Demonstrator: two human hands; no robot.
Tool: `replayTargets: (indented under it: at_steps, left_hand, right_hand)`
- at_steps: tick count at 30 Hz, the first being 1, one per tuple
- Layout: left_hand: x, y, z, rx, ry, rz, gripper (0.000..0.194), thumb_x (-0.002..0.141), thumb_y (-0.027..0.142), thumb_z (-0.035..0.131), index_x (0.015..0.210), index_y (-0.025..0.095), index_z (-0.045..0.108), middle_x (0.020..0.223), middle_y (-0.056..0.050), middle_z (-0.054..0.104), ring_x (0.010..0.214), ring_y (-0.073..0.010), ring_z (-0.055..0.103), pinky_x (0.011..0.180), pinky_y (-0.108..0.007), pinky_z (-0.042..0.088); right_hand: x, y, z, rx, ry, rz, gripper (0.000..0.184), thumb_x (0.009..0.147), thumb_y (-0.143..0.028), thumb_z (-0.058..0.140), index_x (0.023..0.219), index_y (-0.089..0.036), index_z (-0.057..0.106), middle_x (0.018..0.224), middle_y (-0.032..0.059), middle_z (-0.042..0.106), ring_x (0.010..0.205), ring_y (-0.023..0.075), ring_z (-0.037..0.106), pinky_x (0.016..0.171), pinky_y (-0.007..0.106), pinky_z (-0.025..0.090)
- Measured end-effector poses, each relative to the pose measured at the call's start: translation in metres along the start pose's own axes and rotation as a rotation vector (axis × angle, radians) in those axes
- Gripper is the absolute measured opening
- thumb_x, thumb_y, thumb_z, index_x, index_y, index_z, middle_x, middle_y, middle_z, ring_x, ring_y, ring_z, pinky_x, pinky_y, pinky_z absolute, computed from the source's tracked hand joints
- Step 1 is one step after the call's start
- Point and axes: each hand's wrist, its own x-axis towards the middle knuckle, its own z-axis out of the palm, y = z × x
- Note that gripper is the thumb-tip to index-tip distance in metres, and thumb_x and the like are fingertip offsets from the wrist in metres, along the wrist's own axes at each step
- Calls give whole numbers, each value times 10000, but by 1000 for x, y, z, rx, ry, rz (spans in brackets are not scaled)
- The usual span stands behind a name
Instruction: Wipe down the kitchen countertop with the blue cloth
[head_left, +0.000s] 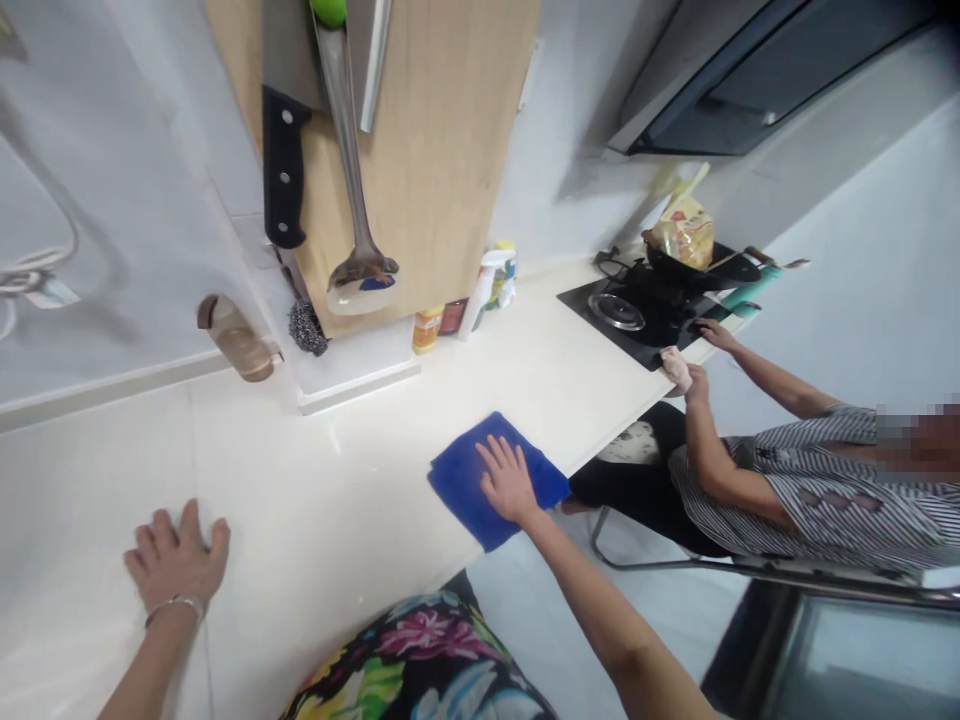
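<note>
A blue cloth point(466, 470) is spread over the white countertop point(322, 560), one corner reaching the counter's front edge. My right hand point(510, 482) lies flat on top of it, fingers stretched out. Off to the left, my left hand point(180, 562) rests palm down on the bare counter with its fingers spread, a bracelet point(177, 606) around the wrist. Nothing is in the left hand.
A wooden board point(442, 150) with a cleaver point(283, 170) and ladle point(351, 150) hangs above. A brown bottle point(236, 338), steel scourer point(306, 328) and spray bottle point(480, 295) line the wall. At right, a seated person point(750, 480) holds a pale cloth point(676, 369) beside the cooktop point(581, 300).
</note>
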Motion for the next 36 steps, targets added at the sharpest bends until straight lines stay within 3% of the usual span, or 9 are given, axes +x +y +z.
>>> replayTargets:
  at_steps: [5,9,11,14,21,31,36]
  left_hand:
    - [-4,3,1,22,-25,-17,736,928,550,263,1523,138,397,1647,-191,212,1526,-394,118,1197,-603,160]
    - [-10,7,-1,5,-11,-20,718,943,515,283,1536,121,373,1645,-205,211,1529,-383,114,1215,-571,132]
    - [-11,7,-1,3,-11,-33,713,943,510,289,1539,126,370,1648,-196,211,1534,-374,102,1221,-563,115]
    - [-12,6,0,1,-12,-43,709,942,508,295,1547,144,359,1661,-164,192,1539,-361,84,1224,-564,100]
    - [-11,4,5,-35,-31,-30,736,939,542,274,1558,147,332,1671,-151,160,1540,-375,45,1219,-595,79]
    - [-13,1,10,-86,-28,7,728,964,537,274,1563,126,294,1683,-152,87,1534,-378,-24,1207,-612,26]
    - [-13,1,12,-67,-47,-12,719,961,530,259,1572,153,286,1686,-147,72,1540,-370,-31,1214,-596,6]
  right_hand:
    - [-23,65,3,-54,-25,233,600,953,-326,307,1551,-286,296,1636,36,284,1519,257,207,1230,573,149]
    - [-27,123,8,-64,-56,415,611,965,-384,217,1567,-282,248,1644,57,255,1525,273,183,1207,611,183]
    - [-24,139,12,-68,-39,452,619,963,-392,203,1569,-270,244,1631,83,279,1519,287,200,1188,635,206]
    - [-24,138,14,-80,6,477,619,958,-374,214,1561,-245,274,1611,113,316,1507,307,233,1169,658,222]
    - [-27,69,14,-146,96,529,608,946,-325,267,1524,-161,356,1561,204,378,1467,368,301,1108,724,262]
    - [-18,-59,20,-137,157,464,599,936,-286,316,1495,-85,395,1538,255,388,1449,425,312,1088,741,273]
    - [-7,-141,18,-80,131,389,613,919,-265,348,1502,-80,381,1546,264,369,1460,429,283,1087,754,257]
